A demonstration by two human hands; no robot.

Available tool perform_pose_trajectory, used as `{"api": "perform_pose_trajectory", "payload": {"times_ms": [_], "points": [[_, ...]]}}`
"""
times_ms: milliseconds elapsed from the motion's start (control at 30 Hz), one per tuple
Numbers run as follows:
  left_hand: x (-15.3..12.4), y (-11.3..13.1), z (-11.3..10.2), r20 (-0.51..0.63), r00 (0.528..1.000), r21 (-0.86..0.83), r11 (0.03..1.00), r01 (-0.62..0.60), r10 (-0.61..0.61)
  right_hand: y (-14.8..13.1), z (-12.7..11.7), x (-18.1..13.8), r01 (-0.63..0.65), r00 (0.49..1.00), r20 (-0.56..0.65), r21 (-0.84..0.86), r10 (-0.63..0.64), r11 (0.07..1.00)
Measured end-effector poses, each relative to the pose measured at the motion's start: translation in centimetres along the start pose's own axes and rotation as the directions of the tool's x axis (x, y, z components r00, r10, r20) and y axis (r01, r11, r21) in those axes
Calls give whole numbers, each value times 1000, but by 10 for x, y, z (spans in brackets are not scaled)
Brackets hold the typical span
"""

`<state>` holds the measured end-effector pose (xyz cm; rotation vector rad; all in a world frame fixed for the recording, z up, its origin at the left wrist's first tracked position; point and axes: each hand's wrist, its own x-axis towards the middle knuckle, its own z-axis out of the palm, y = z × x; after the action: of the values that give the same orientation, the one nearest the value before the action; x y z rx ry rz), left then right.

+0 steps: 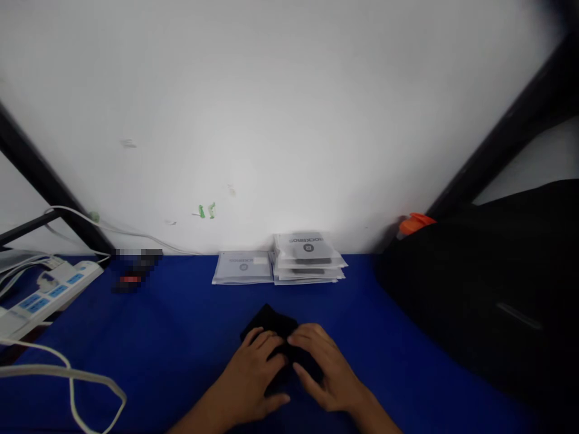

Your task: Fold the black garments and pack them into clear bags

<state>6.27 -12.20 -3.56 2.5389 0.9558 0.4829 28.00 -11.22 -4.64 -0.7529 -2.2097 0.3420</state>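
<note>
A small black piece of cloth (270, 319) lies on the blue table (181, 337) near its front middle. My left hand (254, 374) rests on the cloth's left part, fingers bent and gripping it. My right hand (323, 364) lies on its right part, fingers curled over the fabric. The fingertips of both hands meet over the middle of the cloth. Much of the cloth is hidden under my hands.
Clear packets lie against the white wall: a single one (243, 267) and a stack (309, 258). A large black bag (493, 289) with an orange cap (414, 223) behind it fills the right. A white power strip (43, 292) and cables (67, 374) lie left.
</note>
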Motion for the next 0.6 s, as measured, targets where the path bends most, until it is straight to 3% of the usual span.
{"api": "perform_pose_trajectory", "payload": {"times_ms": [100,200,333,433,500,600], "points": [[4,-8,-18,41,994,-153,984,-91,99,-8,4,2,-18,971,236,-112,45,994],[13,-39,-47,-29,999,-184,983,19,-25,-21,16,-2,-76,910,388,-185,144,980],[29,-107,-73,-143,953,164,943,289,-267,-31,36,-20,-27,925,353,-307,140,951],[35,-147,-79,-117,948,222,922,316,-297,-35,45,-36,91,960,278,-386,22,918],[35,-158,-80,-98,952,224,925,306,-291,-39,48,-46,150,971,231,-418,-55,896],[26,-157,-81,-74,959,215,935,282,-272,-44,51,-60,187,976,187,-430,-115,883]]}}
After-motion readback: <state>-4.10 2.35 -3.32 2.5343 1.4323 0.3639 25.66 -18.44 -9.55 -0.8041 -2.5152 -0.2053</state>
